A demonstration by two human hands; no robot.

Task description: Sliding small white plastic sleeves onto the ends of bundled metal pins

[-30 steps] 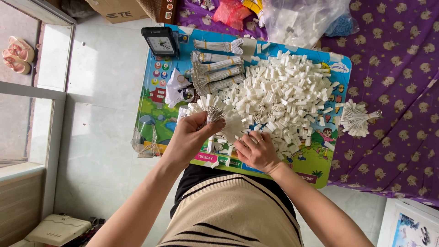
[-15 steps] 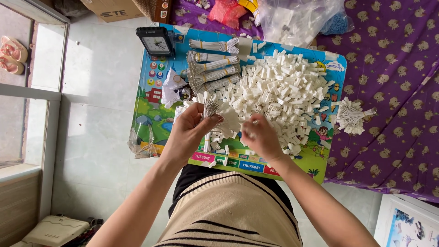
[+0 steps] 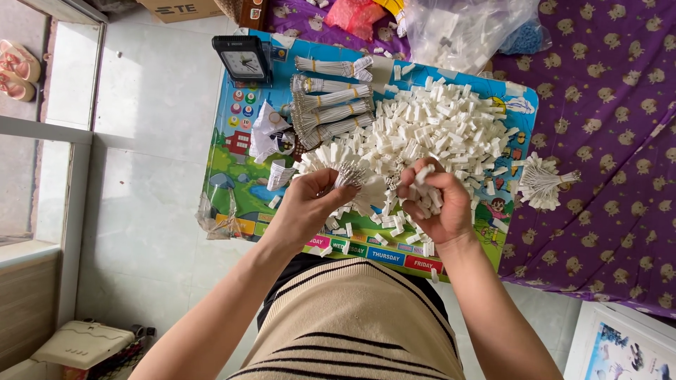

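My left hand (image 3: 310,204) grips a fanned bunch of thin wires with small white caps (image 3: 345,165) just above the near part of a colourful picture board (image 3: 232,169). My right hand (image 3: 433,200) is closed around a handful of small white plastic pieces (image 3: 424,188), lifted off the near edge of a big heap of the same white pieces (image 3: 436,123). The two hands are close together, a few centimetres apart, over the board.
Several banded bundles of wires (image 3: 331,105) lie at the board's far left, beside a black clock (image 3: 241,60). A finished capped bunch (image 3: 542,183) rests on the purple patterned cloth (image 3: 612,141) at right. A clear plastic bag (image 3: 465,28) and a cardboard box (image 3: 179,8) sit beyond.
My right hand has risen from the board's near edge and closed on a handful of white pieces. My left hand keeps the capped wire bunch and has shifted slightly right.
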